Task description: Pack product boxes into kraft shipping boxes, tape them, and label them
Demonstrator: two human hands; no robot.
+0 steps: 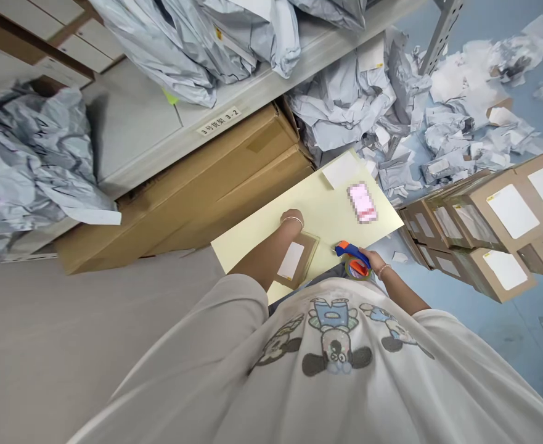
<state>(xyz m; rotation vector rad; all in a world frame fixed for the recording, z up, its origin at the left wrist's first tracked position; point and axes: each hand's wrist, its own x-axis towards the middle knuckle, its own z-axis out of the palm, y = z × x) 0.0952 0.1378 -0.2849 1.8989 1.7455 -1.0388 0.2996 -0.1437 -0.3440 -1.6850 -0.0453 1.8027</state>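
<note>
My left hand point(292, 217) rests on a pale yellow board point(271, 237), its fingers hard to make out, with a bangle on the wrist. Just below it, partly under my left forearm, lies a flat cardboard parcel point(296, 262) with a white label. My right hand point(367, 258) grips a packing tape dispenser point(353, 260) with a blue and orange handle and a roll of tape. On the board lie a white sheet of paper point(340, 170) and a pink, pixelated flat object point(362, 202) that I cannot identify.
Stacked cardboard boxes point(497, 216) with white labels stand to the right. A large brown carton point(183, 197) lies along a shelf labelled "3-2" point(218, 121). Crumpled grey mailer bags point(340, 105) heap on the shelves and blue floor point(521, 320).
</note>
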